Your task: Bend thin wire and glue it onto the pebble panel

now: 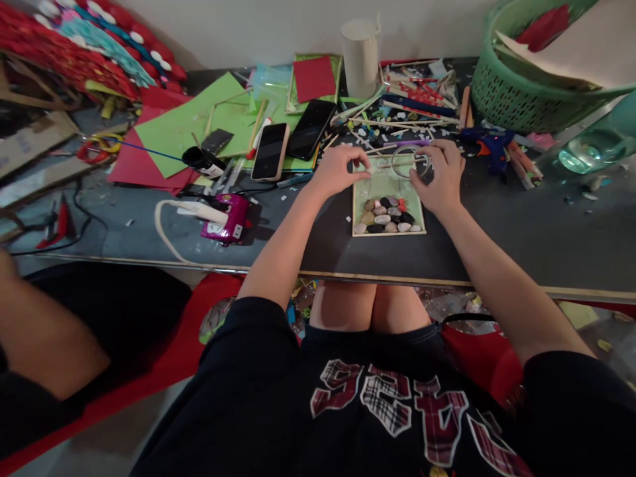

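Note:
A small green craft board [385, 189] with a wooden frame lies on the dark table, with several pebbles [389, 217] glued along its near edge. My left hand [338, 169] is pinched at the board's far left corner on a small pale piece I cannot name. My right hand [440, 175] is curled at the far right corner, fingers on a thin stick [397, 163] that crosses a clear ring [405, 159] above the board.
Two phones [293, 140] lie on green paper [199, 119] to the left. A pink tool [226, 218], a blue glue gun [484, 142], loose sticks [412, 106], a white cup [360, 56] and a green basket [521, 93] crowd the table. Another person's arm [44, 338] is at the left.

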The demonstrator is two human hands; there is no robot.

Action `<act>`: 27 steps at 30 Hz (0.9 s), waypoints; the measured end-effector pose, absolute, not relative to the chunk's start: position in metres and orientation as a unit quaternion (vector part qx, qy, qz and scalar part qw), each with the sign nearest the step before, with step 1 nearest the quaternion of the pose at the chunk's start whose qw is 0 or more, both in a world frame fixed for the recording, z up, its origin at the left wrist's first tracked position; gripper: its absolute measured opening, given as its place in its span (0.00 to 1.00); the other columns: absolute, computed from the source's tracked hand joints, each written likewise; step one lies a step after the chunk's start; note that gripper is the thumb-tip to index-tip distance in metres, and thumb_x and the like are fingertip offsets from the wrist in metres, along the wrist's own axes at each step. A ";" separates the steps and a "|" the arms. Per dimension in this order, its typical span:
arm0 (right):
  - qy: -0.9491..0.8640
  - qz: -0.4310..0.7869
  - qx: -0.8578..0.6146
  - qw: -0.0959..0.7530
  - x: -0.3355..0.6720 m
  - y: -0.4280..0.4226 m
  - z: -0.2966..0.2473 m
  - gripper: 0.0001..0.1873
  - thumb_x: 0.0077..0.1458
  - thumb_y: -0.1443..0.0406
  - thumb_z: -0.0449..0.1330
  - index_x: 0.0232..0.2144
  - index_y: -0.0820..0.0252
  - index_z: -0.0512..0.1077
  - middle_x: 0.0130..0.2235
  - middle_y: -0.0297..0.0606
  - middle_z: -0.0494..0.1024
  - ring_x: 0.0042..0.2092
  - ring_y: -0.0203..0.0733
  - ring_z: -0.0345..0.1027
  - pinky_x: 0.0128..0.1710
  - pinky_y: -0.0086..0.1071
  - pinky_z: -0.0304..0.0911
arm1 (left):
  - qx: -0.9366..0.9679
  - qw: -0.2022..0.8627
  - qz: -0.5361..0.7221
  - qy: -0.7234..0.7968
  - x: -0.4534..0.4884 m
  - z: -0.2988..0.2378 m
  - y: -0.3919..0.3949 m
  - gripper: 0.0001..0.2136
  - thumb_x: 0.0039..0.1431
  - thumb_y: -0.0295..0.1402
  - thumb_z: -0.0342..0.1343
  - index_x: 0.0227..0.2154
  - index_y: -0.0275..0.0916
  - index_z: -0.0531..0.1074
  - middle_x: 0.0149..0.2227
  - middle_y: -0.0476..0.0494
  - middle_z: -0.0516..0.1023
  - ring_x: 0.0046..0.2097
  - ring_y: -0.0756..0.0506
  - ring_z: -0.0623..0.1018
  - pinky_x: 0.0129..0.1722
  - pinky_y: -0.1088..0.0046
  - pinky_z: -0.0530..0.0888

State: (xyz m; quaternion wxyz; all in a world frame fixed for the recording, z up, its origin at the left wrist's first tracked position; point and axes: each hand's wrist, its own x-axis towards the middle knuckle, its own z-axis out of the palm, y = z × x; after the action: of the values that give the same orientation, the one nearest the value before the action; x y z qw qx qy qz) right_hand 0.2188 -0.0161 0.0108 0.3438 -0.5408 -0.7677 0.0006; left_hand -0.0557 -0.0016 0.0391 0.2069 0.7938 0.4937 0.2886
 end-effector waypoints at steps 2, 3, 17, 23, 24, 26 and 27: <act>-0.769 -0.001 -0.541 0.341 0.220 -0.016 0.010 0.23 0.62 0.49 0.59 0.54 0.51 0.72 0.59 0.51 0.73 0.64 0.63 0.64 0.61 0.63 0.59 | 0.806 0.269 0.260 0.458 -0.054 0.043 -0.013 0.08 0.55 0.39 0.70 0.32 0.42 0.80 0.38 0.44 0.85 0.42 0.43 0.83 0.49 0.63 0.79; -0.769 -0.001 -0.542 0.339 0.220 -0.016 0.010 0.22 0.62 0.50 0.58 0.54 0.51 0.72 0.59 0.50 0.73 0.64 0.63 0.64 0.62 0.63 0.59 | 0.808 0.301 0.245 0.444 -0.053 0.043 -0.016 0.07 0.54 0.38 0.70 0.32 0.41 0.81 0.37 0.44 0.85 0.40 0.43 0.83 0.46 0.65 0.79; -0.782 -0.025 -0.550 0.293 0.211 -0.027 0.019 0.20 0.63 0.51 0.56 0.52 0.52 0.74 0.57 0.49 0.75 0.62 0.62 0.65 0.62 0.61 0.59 | 0.797 0.401 0.214 0.399 -0.060 0.044 -0.018 0.03 0.56 0.31 0.68 0.34 0.42 0.84 0.39 0.43 0.88 0.41 0.44 0.85 0.45 0.66 0.80; -0.782 -0.053 -0.553 0.282 0.211 -0.027 0.018 0.19 0.64 0.54 0.56 0.52 0.55 0.74 0.57 0.50 0.75 0.61 0.61 0.66 0.61 0.59 0.59 | 0.826 0.341 0.197 0.403 -0.061 0.043 -0.015 0.05 0.57 0.32 0.69 0.37 0.44 0.85 0.42 0.44 0.86 0.45 0.43 0.83 0.48 0.64 0.79; -0.783 -0.052 -0.552 0.281 0.212 -0.027 0.017 0.19 0.64 0.53 0.56 0.52 0.54 0.74 0.57 0.50 0.75 0.61 0.61 0.67 0.61 0.59 0.59 | 0.831 0.330 0.189 0.407 -0.061 0.043 -0.015 0.05 0.58 0.33 0.69 0.38 0.45 0.86 0.43 0.43 0.85 0.46 0.42 0.82 0.48 0.65 0.78; -0.785 -0.050 -0.549 0.282 0.213 -0.026 0.017 0.19 0.65 0.52 0.55 0.51 0.54 0.73 0.57 0.50 0.75 0.61 0.62 0.67 0.61 0.60 0.59 | 0.838 0.312 0.174 0.412 -0.061 0.043 -0.014 0.07 0.59 0.34 0.68 0.40 0.45 0.86 0.44 0.42 0.84 0.48 0.42 0.81 0.48 0.65 0.77; -0.786 -0.049 -0.548 0.284 0.213 -0.025 0.016 0.19 0.65 0.52 0.55 0.51 0.54 0.73 0.57 0.50 0.75 0.61 0.62 0.67 0.61 0.60 0.59 | 0.840 0.307 0.171 0.412 -0.061 0.042 -0.013 0.07 0.60 0.35 0.68 0.40 0.45 0.86 0.44 0.42 0.84 0.49 0.41 0.80 0.49 0.65 0.77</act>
State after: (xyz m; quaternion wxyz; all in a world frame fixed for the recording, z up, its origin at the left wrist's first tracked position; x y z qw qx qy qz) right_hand 0.2131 -0.0251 0.0162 0.2837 -0.5477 -0.7856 -0.0493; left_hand -0.0614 -0.0134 0.0424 0.3070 0.8404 0.4124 0.1714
